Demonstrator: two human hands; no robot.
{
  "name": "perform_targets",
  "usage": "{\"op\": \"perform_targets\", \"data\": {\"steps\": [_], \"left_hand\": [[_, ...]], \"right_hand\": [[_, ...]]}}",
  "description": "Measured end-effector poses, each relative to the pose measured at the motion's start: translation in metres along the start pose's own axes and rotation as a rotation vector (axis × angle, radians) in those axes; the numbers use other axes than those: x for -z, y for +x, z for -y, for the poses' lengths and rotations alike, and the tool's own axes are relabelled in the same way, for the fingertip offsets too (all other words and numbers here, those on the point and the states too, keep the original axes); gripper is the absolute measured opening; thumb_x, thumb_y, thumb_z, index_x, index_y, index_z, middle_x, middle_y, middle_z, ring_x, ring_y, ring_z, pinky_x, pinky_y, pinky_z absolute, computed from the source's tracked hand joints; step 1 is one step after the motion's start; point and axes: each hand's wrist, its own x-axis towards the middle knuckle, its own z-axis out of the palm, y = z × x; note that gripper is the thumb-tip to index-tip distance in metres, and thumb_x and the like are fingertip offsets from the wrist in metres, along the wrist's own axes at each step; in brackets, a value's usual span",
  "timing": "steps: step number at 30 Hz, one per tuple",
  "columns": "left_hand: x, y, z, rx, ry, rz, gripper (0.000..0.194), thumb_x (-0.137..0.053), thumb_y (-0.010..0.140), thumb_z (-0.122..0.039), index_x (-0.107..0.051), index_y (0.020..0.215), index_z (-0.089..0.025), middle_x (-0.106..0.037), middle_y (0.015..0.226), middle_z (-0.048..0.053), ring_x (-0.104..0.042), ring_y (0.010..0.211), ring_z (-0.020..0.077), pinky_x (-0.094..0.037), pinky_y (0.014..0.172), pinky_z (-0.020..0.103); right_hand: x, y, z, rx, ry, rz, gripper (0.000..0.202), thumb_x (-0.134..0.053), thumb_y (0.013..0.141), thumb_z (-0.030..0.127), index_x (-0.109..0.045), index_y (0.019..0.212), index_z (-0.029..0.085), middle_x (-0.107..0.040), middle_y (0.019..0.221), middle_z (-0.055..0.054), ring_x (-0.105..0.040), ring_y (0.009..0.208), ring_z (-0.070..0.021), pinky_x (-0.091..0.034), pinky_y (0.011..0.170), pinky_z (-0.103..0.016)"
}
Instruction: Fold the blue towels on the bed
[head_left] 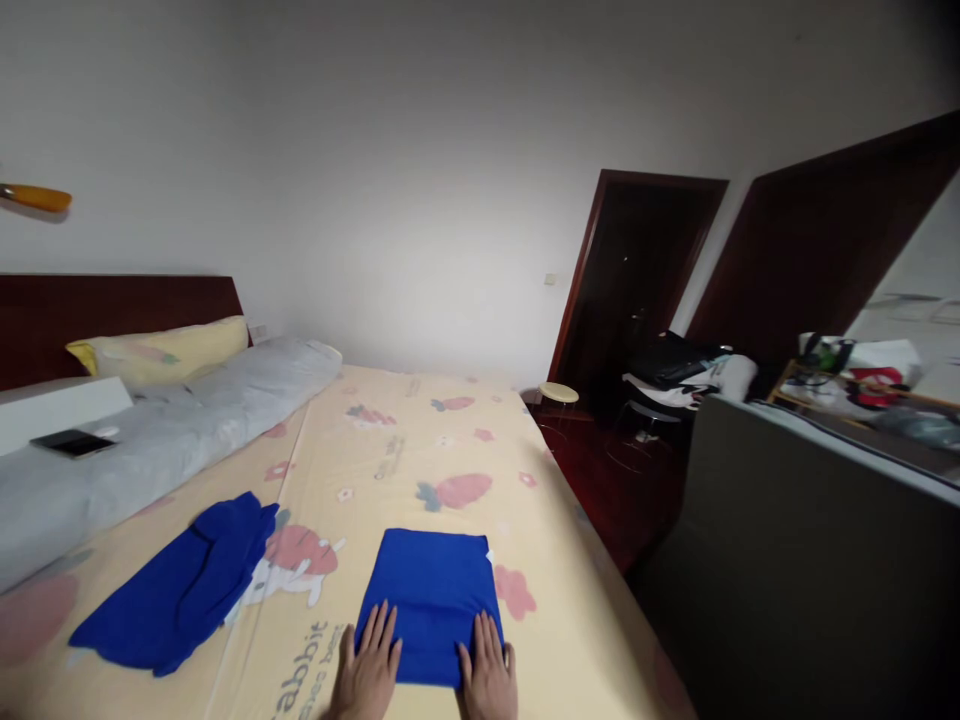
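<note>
Cloth (431, 600), blue and folded into a neat rectangle, lies flat on the bed (420, 440) at 6 o'clock, right in front of you. Your left hand (369, 665) rests palm down on its near left corner, fingers spread and flat, gripping nothing. Your right hand (487, 675) lies the same way on the near right corner, open and pressing on the fabric. At 8 o'clock from the cloth, apart from it, a second blue garment (180, 590) lies loosely bunched on the sheet. Farther off at 10 o'clock a grey quilt (172, 425) runs along the bed, with a yellow pillow (161, 350) against the headboard (112, 310). At 2 o'clock stands a dark doorway (637, 270).
</note>
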Motion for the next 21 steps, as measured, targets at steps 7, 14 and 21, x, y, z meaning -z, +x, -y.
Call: {"op": "perform_targets", "data": {"steps": [7,14,21], "left_hand": [[0.013,0.001,-0.03,-0.467,-0.068,-0.119,0.064,-0.033,0.093,-0.017,-0.006,0.149,-0.032,-0.042,0.152,-0.002,-0.043,0.136,0.014,-0.036,0.109,0.034],[0.022,-0.006,0.04,-0.369,-0.064,-0.034,0.053,-0.031,0.099,-0.04,-0.01,0.148,-0.042,-0.043,0.151,-0.005,-0.043,0.136,0.0147,-0.034,0.108,0.036],[0.034,-0.017,0.062,-0.227,-0.045,-0.002,0.061,-0.042,0.091,-0.026,-0.025,0.144,-0.049,-0.038,0.154,-0.007,-0.04,0.139,0.0235,-0.032,0.11,0.051]], "right_hand": [[0.004,0.003,0.054,0.379,0.164,0.082,0.052,-0.041,0.095,0.035,-0.034,0.146,0.03,-0.053,0.141,-0.003,-0.053,0.127,-0.0228,-0.049,0.101,-0.04],[0.024,-0.005,-0.024,0.309,0.052,0.089,0.059,-0.046,0.093,0.042,-0.026,0.148,0.035,-0.052,0.141,-0.001,-0.058,0.121,-0.0245,-0.053,0.095,-0.041],[0.034,-0.009,-0.036,0.283,-0.018,0.061,0.049,-0.042,0.092,0.031,-0.043,0.141,0.035,-0.054,0.14,-0.004,-0.059,0.12,-0.0256,-0.05,0.092,-0.043]]}}
